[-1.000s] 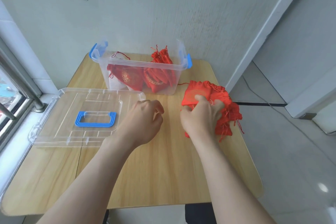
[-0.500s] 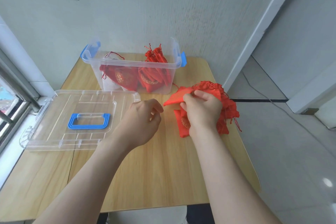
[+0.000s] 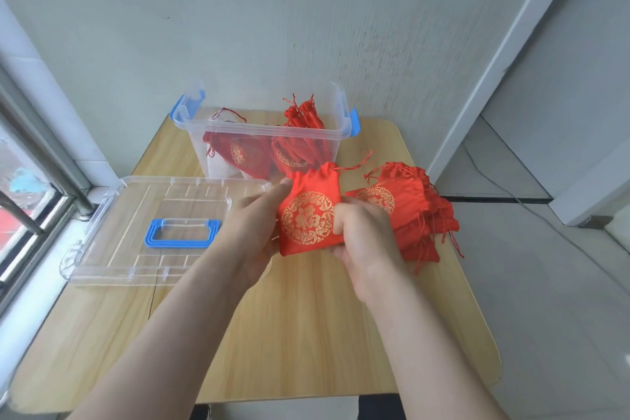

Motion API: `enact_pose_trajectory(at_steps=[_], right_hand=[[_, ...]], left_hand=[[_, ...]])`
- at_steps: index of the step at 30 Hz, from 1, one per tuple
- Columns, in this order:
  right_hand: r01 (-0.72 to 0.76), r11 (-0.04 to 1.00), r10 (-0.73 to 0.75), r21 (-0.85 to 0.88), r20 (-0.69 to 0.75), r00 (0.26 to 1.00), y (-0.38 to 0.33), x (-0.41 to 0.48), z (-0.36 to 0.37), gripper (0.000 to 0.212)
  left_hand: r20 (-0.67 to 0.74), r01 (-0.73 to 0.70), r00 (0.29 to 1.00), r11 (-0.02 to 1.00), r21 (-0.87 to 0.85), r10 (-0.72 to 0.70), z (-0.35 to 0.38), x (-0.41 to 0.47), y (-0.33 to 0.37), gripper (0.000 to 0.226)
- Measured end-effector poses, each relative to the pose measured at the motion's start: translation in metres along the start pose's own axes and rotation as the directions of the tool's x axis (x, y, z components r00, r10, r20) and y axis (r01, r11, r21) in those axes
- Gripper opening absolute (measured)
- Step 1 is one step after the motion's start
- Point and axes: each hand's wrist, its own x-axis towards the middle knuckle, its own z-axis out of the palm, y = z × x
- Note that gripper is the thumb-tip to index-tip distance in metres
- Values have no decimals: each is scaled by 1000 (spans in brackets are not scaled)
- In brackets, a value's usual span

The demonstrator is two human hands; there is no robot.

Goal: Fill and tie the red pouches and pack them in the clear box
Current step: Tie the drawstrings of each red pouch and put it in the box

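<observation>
Head: pouch [image 3: 306, 219] in right hand [image 3: 368, 239]

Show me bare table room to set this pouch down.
Free: the near half of the table, in front of the lid and pouch pile, crossed only by the forearms. Crowded: the far side, where lid, clear box and pile ring the left hand and right hand holding the pouch.

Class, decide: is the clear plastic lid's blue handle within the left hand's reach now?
Likely yes: nothing lies between the left hand and the blue handle, though it must first release the red gold-printed pouch.
</observation>
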Motion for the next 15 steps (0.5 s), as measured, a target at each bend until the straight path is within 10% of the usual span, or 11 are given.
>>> enact_pose_trajectory(at_steps=[5, 15], right_hand=[[101, 968, -95, -232, 39, 995, 0, 2, 2, 13], [245, 962, -260, -123, -122, 958, 3, 20, 9, 20]], left_hand=[[-82, -188, 979, 982, -14, 186, -11, 5, 4, 20], [6, -343, 939, 931, 123, 345, -8, 1, 8, 29]])
